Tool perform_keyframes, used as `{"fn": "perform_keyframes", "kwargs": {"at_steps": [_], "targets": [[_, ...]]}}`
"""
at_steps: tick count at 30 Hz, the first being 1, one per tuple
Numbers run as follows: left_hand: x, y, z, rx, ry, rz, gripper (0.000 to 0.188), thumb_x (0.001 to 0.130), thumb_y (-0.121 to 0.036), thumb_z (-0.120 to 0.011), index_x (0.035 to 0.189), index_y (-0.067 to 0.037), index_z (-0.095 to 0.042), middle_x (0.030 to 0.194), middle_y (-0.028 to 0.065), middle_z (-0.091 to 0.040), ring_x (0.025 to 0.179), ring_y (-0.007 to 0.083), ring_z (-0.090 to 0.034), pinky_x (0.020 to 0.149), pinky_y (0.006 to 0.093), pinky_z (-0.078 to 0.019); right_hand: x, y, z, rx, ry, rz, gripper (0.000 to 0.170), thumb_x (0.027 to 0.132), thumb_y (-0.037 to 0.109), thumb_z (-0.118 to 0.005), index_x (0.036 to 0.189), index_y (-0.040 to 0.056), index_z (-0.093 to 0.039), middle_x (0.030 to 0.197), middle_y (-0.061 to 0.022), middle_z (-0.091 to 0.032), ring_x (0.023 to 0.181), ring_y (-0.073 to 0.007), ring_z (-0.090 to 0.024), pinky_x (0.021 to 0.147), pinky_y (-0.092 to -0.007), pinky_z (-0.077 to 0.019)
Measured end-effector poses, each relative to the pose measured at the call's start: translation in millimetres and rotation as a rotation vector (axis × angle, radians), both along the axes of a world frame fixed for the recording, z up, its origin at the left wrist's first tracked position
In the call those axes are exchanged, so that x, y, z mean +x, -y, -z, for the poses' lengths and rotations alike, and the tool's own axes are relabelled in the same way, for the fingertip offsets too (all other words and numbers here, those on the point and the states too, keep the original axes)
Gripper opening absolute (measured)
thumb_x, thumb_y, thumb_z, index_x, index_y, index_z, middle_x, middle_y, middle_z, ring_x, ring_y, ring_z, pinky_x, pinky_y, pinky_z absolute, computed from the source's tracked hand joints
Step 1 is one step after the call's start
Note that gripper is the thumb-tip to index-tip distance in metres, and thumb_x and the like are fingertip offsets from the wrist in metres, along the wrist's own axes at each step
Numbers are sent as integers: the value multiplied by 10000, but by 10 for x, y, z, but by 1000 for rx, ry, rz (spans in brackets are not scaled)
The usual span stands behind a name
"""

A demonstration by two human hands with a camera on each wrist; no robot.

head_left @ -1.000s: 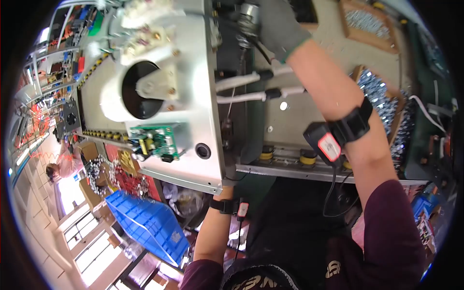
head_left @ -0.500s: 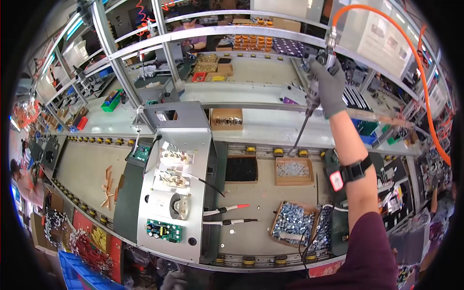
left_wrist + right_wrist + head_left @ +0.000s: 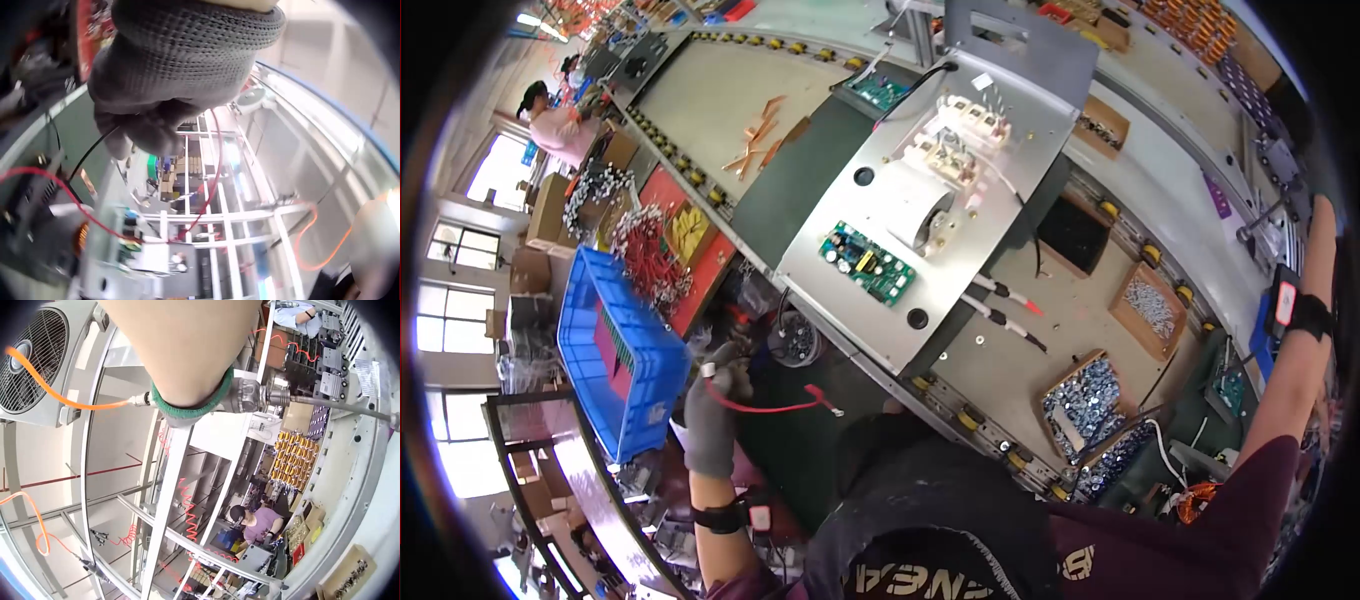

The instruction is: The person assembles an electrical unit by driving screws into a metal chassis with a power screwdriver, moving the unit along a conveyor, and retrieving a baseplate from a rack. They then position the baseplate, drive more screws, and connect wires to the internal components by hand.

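Observation:
My gloved left hand (image 3: pixel 712 420) is beside the blue crate, its fingers curled round a red wire (image 3: pixel 765 408) with a metal terminal at its loose end. In the left wrist view the red wire (image 3: pixel 216 162) hangs in a long loop below the glove. My right hand is at the far right, mostly hidden behind its forearm; the glove's green cuff (image 3: pixel 194 411) shows. An air screwdriver (image 3: pixel 272 397) with an orange hose sticks out on both sides of that hand. On the bench a metal chassis (image 3: pixel 815 290) carries a green circuit board (image 3: pixel 866 262) and a white cylinder (image 3: pixel 905 212).
Cardboard trays hold silver screws (image 3: pixel 1148 308) and loose hardware (image 3: pixel 1085 400). A blue crate (image 3: pixel 655 375) stands at left, by a pile of red wires (image 3: pixel 650 258). Two white cable ends (image 3: pixel 1005 322) stick out from the chassis. Copper strips (image 3: pixel 762 135) lie farther back.
The right hand has lifted the screwdriver from the chassis and carried it off to the right. My left hand has come from below the bench to the crate, now with a red wire. The head view has turned left.

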State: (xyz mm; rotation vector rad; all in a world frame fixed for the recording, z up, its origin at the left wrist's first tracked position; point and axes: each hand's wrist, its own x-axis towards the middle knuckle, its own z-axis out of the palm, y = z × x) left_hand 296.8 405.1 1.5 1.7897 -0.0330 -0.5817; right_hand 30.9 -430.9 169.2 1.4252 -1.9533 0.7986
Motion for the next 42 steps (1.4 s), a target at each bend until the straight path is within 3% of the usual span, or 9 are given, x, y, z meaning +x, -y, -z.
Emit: {"fn": "perform_keyframes", "kwargs": {"at_steps": [2,6,8,11,14,21,33,35,42], "targets": [[-170,234,-129,871,891,289,298,856,-175,-563,1127,-66,-625,973,113,-625,873,271,-609,781,332,-463,23,-1464,-10,-215,288,-438,731,770,491,-607,1249,-26,-412,1148,-302,-437,979,-426,-522,852,-506,-424],[-443,529,-502,517,432,833,309,798,-151,-590,1097,-100,-647,1034,142,-623,909,295,-611,778,370,-480,291,-2620,513,-375,460,-896,548,827,362,-605,1202,-20,-484,1107,-242,-508,984,-337,-531,805,-471,-442],[-635,626,-416,37,103,1088,294,823,-157,-576,1078,-24,-637,1030,151,-629,946,291,-611,830,367,-468,545,-3282,920,-56,484,-1319,499,891,436,-511,1192,41,-562,1159,-127,-590,1054,-241,-564,907,-360,-418],[-861,699,-223,-514,-479,936,402,853,-289,-599,1014,76,-642,890,186,-652,862,313,-624,826,384,-455,825,-4335,1419,219,503,-1540,302,841,194,-619,1096,36,-580,1038,-92,-597,926,-173,-568,835,-302,-436],[-800,597,-142,-641,-588,712,377,871,-272,-535,835,86,-646,877,213,-640,894,319,-607,829,380,-446,776,-4829,1655,896,944,-1727,326,796,128,-654,1092,26,-567,974,-75,-596,855,-182,-577,771,-314,-453],[-847,614,12,-255,-549,709,344,918,-233,-518,1118,46,-543,1019,79,-579,934,119,-532,858,273,-417,985,-5859,1911,1339,514,-2329,272,753,145,-694,998,77,-600,864,-100,-583,762,-279,-583,664,-362,-468],[-119,1043,1573,138,-163,797,282,895,-163,-531,1133,-15,-554,1035,117,-603,914,159,-562,813,294,-442,1079,-5677,2293,947,683,-1649,205,777,49,-605,981,42,-588,839,-121,-578,656,-231,-568,597,-323,-461],[-3,1258,1932,-247,729,1031,345,929,-263,-511,1174,-21,-533,1124,119,-581,994,215,-560,792,354,-478,1102,-5651,2267,901,674,-1573,220,776,32,-595,996,38,-589,834,-118,-575,645,-204,-554,586,-307,-454],[135,1519,2058,-770,-145,874,387,941,-298,-471,1222,-33,-496,1179,129,-555,1047,238,-542,825,375,-480,1216,-5770,2321,818,728,-1428,306,759,-1,-598,1062,37,-591,924,-126,-568,675,-188,-549,618,-299,-467]]}}
